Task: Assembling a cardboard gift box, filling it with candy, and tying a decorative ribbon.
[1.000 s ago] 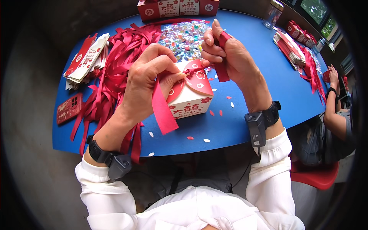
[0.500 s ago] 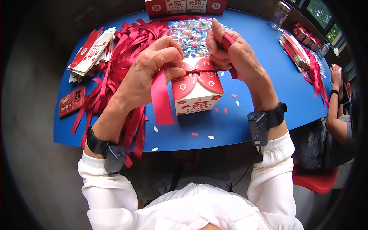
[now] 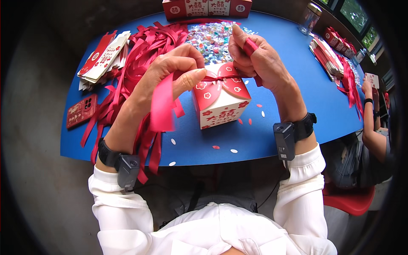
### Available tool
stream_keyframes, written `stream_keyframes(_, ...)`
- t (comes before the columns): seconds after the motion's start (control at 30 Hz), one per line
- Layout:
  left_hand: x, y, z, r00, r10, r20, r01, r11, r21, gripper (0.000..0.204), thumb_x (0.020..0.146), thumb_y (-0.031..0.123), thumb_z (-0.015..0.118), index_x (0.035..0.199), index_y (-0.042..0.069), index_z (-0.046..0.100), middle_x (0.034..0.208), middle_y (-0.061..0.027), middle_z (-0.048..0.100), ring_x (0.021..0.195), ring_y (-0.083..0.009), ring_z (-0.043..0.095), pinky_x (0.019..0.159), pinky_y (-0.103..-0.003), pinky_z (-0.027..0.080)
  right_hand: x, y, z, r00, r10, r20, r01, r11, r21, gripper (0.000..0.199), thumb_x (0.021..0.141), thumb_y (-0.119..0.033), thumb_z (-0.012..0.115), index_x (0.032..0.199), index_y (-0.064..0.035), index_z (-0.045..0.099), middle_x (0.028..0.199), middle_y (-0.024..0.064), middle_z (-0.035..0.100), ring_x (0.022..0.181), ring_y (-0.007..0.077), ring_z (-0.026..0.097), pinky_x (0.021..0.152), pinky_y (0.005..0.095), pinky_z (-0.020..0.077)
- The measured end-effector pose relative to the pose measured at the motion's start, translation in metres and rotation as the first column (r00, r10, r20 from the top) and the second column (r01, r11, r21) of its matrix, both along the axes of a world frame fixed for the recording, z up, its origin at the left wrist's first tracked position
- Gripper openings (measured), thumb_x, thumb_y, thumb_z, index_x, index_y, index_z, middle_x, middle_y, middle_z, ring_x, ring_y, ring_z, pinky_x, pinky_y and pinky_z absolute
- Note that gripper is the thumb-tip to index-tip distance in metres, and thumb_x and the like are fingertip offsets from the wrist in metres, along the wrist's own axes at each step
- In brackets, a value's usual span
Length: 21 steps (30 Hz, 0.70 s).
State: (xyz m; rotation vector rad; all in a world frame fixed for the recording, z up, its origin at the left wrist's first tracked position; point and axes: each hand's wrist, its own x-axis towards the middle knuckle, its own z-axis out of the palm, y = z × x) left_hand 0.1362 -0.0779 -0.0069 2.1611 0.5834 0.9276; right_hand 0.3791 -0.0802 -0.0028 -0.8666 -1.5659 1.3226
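Observation:
A small red-and-white gift box [image 3: 224, 111] with a flower pattern stands between my hands. Its folded top flaps meet under a crimson ribbon [image 3: 162, 106] that crosses the lid, with a small knot at the middle. My left hand [image 3: 174, 70] is closed on one end of this ribbon at the box's left side, and a wide tail hangs from it. At the right, my right hand [image 3: 263, 61] is a fist around the other end, which wraps over its fingers below the raised thumb. The ribbon runs taut between both hands.
Crimson ribbons [image 3: 146, 46] are heaped left of the box, near flat cartons [image 3: 104, 59] and a red phone [image 3: 82, 111]. Shiny candies or gems [image 3: 208, 36] lie behind; finished boxes [image 3: 208, 9] line the far edge. A jar [image 3: 309, 19] and a co-worker [image 3: 374, 127] are rightward.
My left hand has shifted slightly left and its ribbon tail has swung left. The box has slid a little right and turned slightly. My right hand has barely moved.

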Motion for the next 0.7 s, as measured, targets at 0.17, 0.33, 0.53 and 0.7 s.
stream_keyframes(0.17,0.002,0.014,-0.013,0.951,-0.263,0.164,0.272,0.962,-0.030,0.039,0.098,0.030,0.062,0.069,0.003,0.066,0.109,-0.0185,0.073,0.127,-0.0306,0.054,0.113,-0.049,0.033,-0.006,-0.003,0.004,1.000,-0.029,-0.005,0.029,1.000,0.003,0.059,0.105,-0.054,0.042,0.063,-0.0134,0.047,0.051,-0.0087,0.032,0.043,0.0038,0.025,0.039,0.0245,0.0185)
stream_keyframes(0.33,0.010,0.012,-0.015,0.940,-0.263,0.215,0.295,0.947,-0.130,0.036,0.100,0.026,0.060,0.075,0.002,0.067,0.099,-0.0111,0.076,0.104,-0.0188,0.065,0.113,-0.041,0.036,-0.003,-0.004,0.002,1.000,0.008,0.001,-0.008,1.000,-0.006,0.058,0.104,-0.055,0.042,0.064,-0.0145,0.043,0.053,-0.0083,0.033,0.043,0.0029,0.025,0.039,0.0227,0.0186)
stream_keyframes(0.53,0.014,0.010,-0.017,0.950,-0.207,0.235,0.235,0.967,-0.097,0.041,0.104,0.029,0.053,0.071,0.006,0.062,0.079,-0.0066,0.070,0.083,-0.0160,0.063,0.110,-0.043,0.035,-0.001,-0.005,0.004,1.000,0.028,0.013,-0.027,0.999,-0.016,0.058,0.106,-0.051,0.045,0.061,-0.0145,0.045,0.052,-0.0078,0.032,0.044,0.0042,0.025,0.041,0.0255,0.0174)
stream_keyframes(0.7,0.009,0.012,-0.017,0.962,-0.174,0.210,0.209,0.966,-0.154,0.041,0.104,0.030,0.054,0.073,0.005,0.064,0.081,-0.0064,0.070,0.097,-0.0189,0.059,0.108,-0.040,0.036,-0.001,-0.006,0.005,0.999,0.039,0.036,-0.040,0.999,0.016,0.057,0.105,-0.052,0.047,0.061,-0.0145,0.045,0.053,-0.0081,0.034,0.045,0.0037,0.027,0.042,0.0248,0.0186)
